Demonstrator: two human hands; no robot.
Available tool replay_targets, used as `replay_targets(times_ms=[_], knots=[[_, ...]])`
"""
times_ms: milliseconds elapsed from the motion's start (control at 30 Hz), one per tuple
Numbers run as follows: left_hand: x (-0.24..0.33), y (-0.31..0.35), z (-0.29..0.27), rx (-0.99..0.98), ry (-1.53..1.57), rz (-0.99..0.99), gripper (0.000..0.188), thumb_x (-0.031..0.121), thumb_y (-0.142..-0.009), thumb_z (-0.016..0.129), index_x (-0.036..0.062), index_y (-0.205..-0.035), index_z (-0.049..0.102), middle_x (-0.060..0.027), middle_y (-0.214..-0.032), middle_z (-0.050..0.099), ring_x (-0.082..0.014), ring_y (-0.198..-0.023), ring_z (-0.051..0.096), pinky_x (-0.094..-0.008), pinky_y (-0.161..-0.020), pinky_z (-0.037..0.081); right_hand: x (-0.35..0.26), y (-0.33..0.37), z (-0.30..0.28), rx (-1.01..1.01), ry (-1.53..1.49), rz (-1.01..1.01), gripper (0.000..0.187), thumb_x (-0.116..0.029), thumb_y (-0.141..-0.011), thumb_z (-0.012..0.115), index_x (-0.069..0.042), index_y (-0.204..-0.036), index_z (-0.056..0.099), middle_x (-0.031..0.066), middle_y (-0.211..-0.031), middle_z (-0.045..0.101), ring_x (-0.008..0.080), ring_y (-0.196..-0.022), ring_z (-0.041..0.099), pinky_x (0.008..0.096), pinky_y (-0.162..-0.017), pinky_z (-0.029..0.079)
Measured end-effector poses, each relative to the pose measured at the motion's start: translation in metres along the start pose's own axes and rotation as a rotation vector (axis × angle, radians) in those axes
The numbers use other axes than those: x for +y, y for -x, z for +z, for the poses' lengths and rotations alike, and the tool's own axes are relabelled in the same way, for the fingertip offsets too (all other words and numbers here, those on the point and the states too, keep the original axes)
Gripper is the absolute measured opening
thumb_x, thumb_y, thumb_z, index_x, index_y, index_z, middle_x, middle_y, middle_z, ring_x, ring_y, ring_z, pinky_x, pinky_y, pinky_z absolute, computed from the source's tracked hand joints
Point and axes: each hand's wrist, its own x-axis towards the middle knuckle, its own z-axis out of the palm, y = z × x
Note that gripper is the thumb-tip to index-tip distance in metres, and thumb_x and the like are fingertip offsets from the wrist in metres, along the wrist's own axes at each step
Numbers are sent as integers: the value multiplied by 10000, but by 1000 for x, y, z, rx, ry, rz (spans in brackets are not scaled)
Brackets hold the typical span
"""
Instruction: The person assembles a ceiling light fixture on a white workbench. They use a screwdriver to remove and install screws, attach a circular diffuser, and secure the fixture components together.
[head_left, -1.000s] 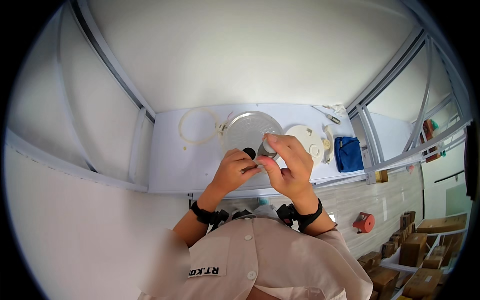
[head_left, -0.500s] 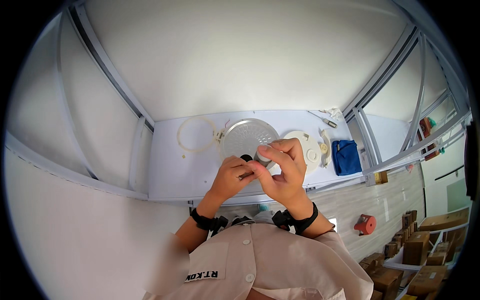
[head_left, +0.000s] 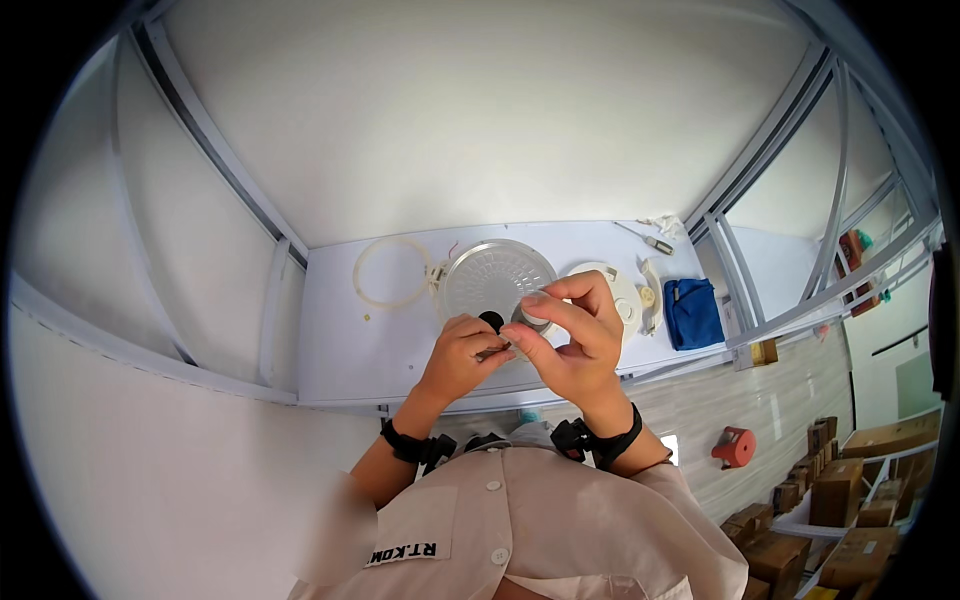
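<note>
My left hand (head_left: pixel 462 358) is closed in a pinch on a thin dark piece (head_left: pixel 488 353), mostly hidden by the fingers. Beside its fingertips a black round part (head_left: pixel 491 320) shows; whether it is held cannot be told. My right hand (head_left: pixel 580 345) curves around a small grey-and-white cylindrical piece (head_left: pixel 534 312), between thumb and forefinger. The right thumb tip reaches close to the left fingers. Beyond both hands, a round silvery dish with a patterned face (head_left: pixel 497 275) lies on the white table (head_left: pixel 340 350), partly covered by the hands.
A thin cream ring (head_left: pixel 360 285) lies at the left. Right of the dish are a white round base (head_left: pixel 628 300), a curved white part (head_left: pixel 652 285), a blue pouch (head_left: pixel 693 315) and a screwdriver (head_left: pixel 655 243). Metal posts frame both table ends. A red stool (head_left: pixel 734 447) stands on the floor.
My right hand has shifted slightly right, its fingers a little farther from the left hand. The left hand stays nearly in place, still pinched.
</note>
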Motion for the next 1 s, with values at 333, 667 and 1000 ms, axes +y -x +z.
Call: replay_targets(times_ms=[333,667,1000], knots=[[-3,3,1,-9,-25,-1,190,133,-740,914,65,-789,744,-28,-848,672,-253,-829,635,-401,-798,512,-4,-14,5,33,-82,-61,337,-30,-854,791,-11,-1188,754,177,-1102,677,301,-974,699,366,-815,579],[-1,1,1,-15,-7,-13,195,149,-742,916,66,-794,747,-25,-850,675,-251,-831,633,-401,-797,502,-6,-10,6,30,-98,-12,354,-48,-848,808,3,-1193,748,173,-1073,691,273,-897,699,336,-773,579],[0,-1,-3,-37,-3,-10,168,124,-753,898,61,-813,754,-41,-872,681,-263,-844,637,-408,-799,511,0,-1,-7,-118,-21,-50,404,-52,-994,676,62,-1376,611,226,-1212,697,299,-1010,694,397,-884,565]])
